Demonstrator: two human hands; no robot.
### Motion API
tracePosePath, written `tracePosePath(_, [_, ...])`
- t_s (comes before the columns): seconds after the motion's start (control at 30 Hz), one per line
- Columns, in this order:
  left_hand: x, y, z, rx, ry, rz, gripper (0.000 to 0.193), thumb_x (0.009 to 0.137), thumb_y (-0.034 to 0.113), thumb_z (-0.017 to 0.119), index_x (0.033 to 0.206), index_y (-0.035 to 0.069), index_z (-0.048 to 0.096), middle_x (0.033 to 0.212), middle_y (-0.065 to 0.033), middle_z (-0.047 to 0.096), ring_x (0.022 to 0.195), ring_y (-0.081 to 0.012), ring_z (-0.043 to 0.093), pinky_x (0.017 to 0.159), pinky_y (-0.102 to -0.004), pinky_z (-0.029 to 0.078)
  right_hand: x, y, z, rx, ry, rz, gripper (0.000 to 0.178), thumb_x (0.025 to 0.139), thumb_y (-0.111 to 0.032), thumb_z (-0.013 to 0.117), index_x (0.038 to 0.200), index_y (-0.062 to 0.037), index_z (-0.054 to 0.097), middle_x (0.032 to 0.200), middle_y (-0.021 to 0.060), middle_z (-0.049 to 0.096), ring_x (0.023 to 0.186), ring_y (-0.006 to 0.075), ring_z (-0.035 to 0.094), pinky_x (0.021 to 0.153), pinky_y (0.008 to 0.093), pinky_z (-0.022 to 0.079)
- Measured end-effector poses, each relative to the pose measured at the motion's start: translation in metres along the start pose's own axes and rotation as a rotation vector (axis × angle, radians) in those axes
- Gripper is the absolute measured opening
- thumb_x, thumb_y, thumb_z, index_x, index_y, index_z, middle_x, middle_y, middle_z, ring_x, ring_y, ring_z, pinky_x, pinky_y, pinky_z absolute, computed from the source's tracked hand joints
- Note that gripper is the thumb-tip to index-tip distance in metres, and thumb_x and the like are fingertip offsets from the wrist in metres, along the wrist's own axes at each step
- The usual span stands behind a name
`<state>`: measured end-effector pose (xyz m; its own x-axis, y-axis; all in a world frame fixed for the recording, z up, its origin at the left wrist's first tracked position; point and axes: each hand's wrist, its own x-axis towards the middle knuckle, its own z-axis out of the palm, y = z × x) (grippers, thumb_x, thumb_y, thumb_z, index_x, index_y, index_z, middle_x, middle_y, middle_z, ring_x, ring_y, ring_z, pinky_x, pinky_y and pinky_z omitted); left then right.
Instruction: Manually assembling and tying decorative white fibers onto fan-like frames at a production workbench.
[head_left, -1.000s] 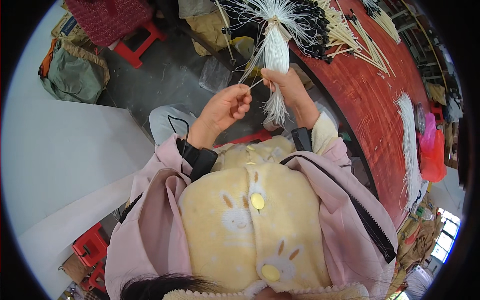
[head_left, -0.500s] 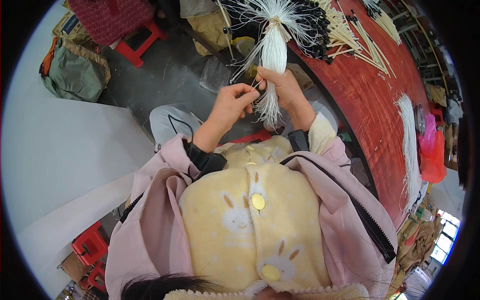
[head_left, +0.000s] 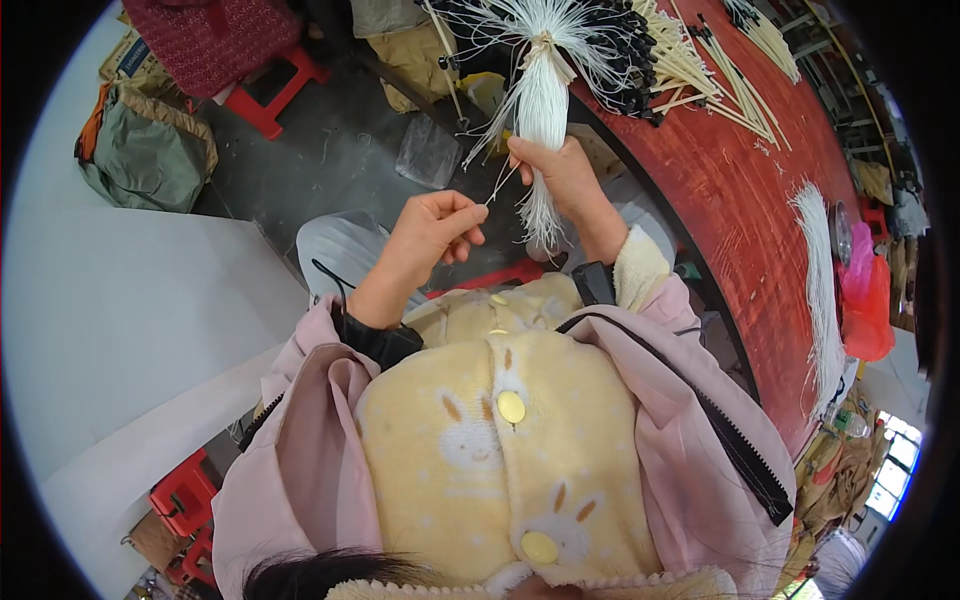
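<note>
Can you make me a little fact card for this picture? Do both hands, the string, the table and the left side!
Left hand: pinching a thin white strand
Right hand: wrapped around the white string bundle, thumb across it
Bundle: hanging, tied near the top
Table: red, with pale sticks and another white bundle
Upper left: red stool, grey-green bag

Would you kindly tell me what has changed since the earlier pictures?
The left hand moved toward the right hand, then drew back down and leftward, a thin white strand running between them. No clear release shows. The right hand's grip on the white bundle stayed; the pale sticks lie unmoved.
</note>
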<state>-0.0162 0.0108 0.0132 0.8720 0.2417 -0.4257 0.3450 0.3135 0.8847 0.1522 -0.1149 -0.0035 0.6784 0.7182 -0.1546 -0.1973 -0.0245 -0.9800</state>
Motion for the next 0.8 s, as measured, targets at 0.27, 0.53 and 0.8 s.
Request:
tracePosePath(0.27, [0.021,0.03,0.03,-0.333,0.02,0.215,0.019,0.086,0.017,0.064,0.101,0.005,0.062,0.074,0.0004,0.063,0.052,-0.0052,0.052,0.049,-0.0179,0.038,0.0,0.005,0.006,0.037,0.002,0.001,0.014,0.083,-0.017,0.064,0.078,-0.0039,0.062,0.067,0.0012,0.059,0.053,0.0075,0.05,0.05,0.0215,0.038])
tracePosePath(0.53, [0.056,0.019,0.001,0.423,0.318,0.585,0.009,0.079,0.013,0.066,0.085,0.007,0.07,0.074,-0.0047,0.063,0.061,-0.0158,0.06,0.053,-0.027,0.044,0.0,0.001,-0.002,-0.02,0.001,0.02,0.013,0.082,-0.015,0.064,0.078,-0.0035,0.061,0.067,0.0017,0.059,0.052,0.0076,0.049,0.049,0.0216,0.038])
tracePosePath(0.8, [0.046,-0.003,0.007,1.033,0.368,0.937,0.009,0.076,0.007,0.065,0.084,0.002,0.064,0.071,-0.0079,0.064,0.059,-0.0153,0.061,0.053,-0.0287,0.045,0.003,0.003,-0.002,-0.015,-0.033,0.024,0.013,0.081,-0.015,0.065,0.076,-0.004,0.061,0.066,0.0017,0.059,0.051,0.0074,0.049,0.048,0.0216,0.038])
